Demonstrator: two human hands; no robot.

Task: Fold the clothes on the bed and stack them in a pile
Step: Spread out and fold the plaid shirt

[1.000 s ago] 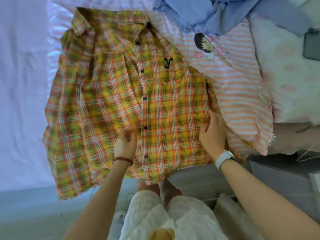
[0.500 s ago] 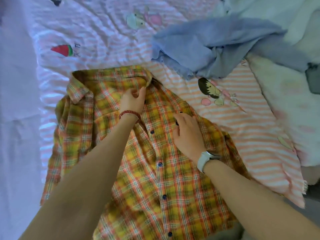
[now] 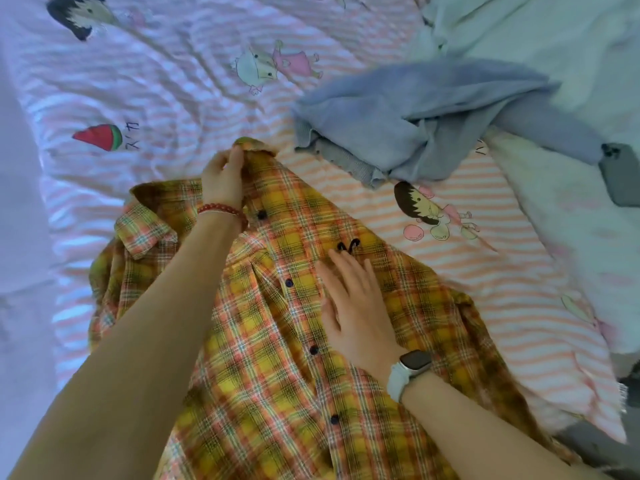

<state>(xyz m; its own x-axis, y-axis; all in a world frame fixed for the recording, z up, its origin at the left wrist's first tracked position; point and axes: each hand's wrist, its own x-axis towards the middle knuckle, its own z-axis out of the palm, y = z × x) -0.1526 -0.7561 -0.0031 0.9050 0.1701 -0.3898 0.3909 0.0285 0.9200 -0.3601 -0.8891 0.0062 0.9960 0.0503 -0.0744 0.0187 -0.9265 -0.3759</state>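
Plaid shirt (image 3: 277, 341): left hand (image 3: 221, 181) pinches the far collar, right hand (image 3: 353, 306) presses flat, fingers straight; best to smooth the placket before folding.

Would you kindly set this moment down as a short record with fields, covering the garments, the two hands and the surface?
surface: striped cartoon-print bedsheet
garment in work: yellow plaid shirt, buttoned, front up, spread out and not yet folded
left hand: left hand pinches the collar at the shirt's top edge and lifts it
right hand: right hand lies flat on the chest, fingers straight, beside the button placket
waiting: blue-grey garment, crumpled in a heap beyond the shirt
also present: dark phone at the right edge
pile: none visible
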